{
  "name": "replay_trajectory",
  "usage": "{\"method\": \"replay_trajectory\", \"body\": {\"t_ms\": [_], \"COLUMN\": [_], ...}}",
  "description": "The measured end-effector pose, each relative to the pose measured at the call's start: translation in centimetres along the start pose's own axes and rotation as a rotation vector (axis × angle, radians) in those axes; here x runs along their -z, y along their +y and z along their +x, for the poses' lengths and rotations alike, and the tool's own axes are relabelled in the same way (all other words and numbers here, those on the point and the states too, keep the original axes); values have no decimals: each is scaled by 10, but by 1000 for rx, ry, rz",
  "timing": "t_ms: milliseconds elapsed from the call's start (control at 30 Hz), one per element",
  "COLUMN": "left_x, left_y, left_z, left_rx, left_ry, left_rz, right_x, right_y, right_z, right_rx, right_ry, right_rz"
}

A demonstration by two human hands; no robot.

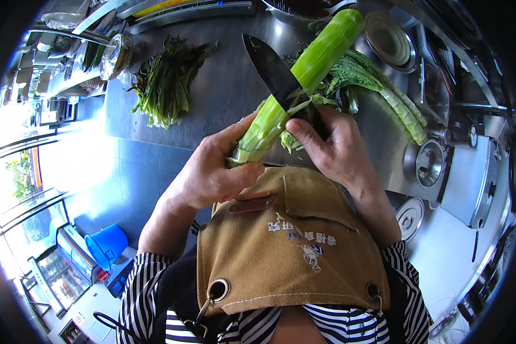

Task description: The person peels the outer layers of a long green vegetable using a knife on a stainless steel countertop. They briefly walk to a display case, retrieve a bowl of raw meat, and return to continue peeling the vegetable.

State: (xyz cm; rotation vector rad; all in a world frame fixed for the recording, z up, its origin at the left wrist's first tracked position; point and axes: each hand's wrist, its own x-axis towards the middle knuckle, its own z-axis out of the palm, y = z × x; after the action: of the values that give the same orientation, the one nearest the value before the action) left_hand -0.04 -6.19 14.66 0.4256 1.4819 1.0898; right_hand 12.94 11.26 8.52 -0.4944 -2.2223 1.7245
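Observation:
My left hand [217, 165] grips the lower end of a celtuce stem [327, 49], which slants up to the right and looks mostly peeled, pale green. In my right hand [333, 144] is a dark-bladed kitchen knife [268, 69]. Its blade crosses the stem near the middle, pointing to the upper left, and hides part of it. A thin strip of peel [300, 107] hangs by the knife near my right thumb. Beyond the knife, unpeeled celtuce [393, 96] with leafy tops lies on the steel worktop [223, 64]. Peelings [290, 142] show below the knife.
A pile of cut celtuce leaves [167, 81] lies at the left of the worktop. A metal bowl [301, 13] stands at the back, stacked dishes [389, 38] at the back right. A small steel bowl [431, 162] sits near the right edge. A blue bucket [107, 245] is lower left.

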Motion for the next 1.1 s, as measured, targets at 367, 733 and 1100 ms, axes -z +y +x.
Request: {"method": "replay_trajectory", "body": {"t_ms": [367,733,1100], "left_x": [-12,-3,8], "left_y": [0,-1,-19], "left_z": [10,13,17], "left_rx": [59,-16,-98], "left_ry": [112,-12,3], "left_rz": [164,-170,-470], "right_x": [-13,-2,21], "right_y": [-2,-11,8], "right_z": [-2,-18,-21], "right_rx": [-62,70,226], "right_ry": [-99,-119,67], "right_rz": [-14,563,625]}}
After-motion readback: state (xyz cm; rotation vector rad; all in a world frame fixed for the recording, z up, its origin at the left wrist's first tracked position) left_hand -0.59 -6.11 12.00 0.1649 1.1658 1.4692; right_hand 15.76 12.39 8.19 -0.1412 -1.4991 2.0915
